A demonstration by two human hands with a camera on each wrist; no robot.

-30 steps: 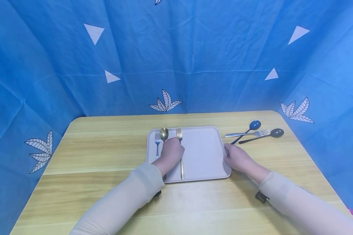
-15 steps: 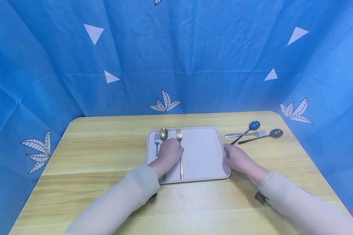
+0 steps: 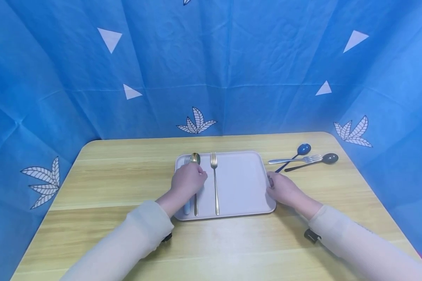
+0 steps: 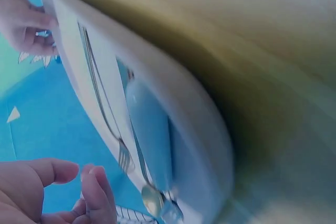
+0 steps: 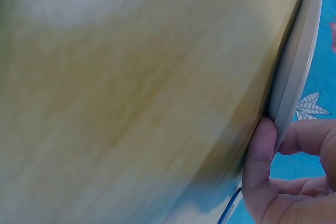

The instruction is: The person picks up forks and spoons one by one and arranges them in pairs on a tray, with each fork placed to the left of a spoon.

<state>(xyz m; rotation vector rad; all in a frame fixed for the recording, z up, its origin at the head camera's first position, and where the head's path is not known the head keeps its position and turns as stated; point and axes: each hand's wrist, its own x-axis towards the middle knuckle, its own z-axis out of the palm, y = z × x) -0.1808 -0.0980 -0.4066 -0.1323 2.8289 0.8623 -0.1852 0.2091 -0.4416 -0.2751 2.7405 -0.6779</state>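
Note:
A pale rectangular tray (image 3: 244, 187) lies on the table. My right hand (image 3: 284, 189) pinches its right rim, the thumb and a finger meeting around the edge in the right wrist view. My left hand (image 3: 187, 180) hovers over the tray's left side with nothing between thumb and fingers, which show a small gap in the left wrist view. Under it lie a gold spoon (image 3: 196, 205) and a silver fork with a thick light-blue handle (image 4: 149, 124), both partly hidden in the head view. To their right is a gold fork (image 3: 216, 183), parallel to them.
Right of the tray, a silver fork (image 3: 289, 160) crosses a dark blue spoon (image 3: 303, 149), with a black spoon (image 3: 329, 158) beside them. The wooden table (image 3: 119, 171) ends at a blue patterned curtain (image 3: 161, 58).
My left hand has moved left from beside the gold fork, over the gold spoon and blue-handled fork. It no longer touches the gold fork's area. My right hand stays on the rim.

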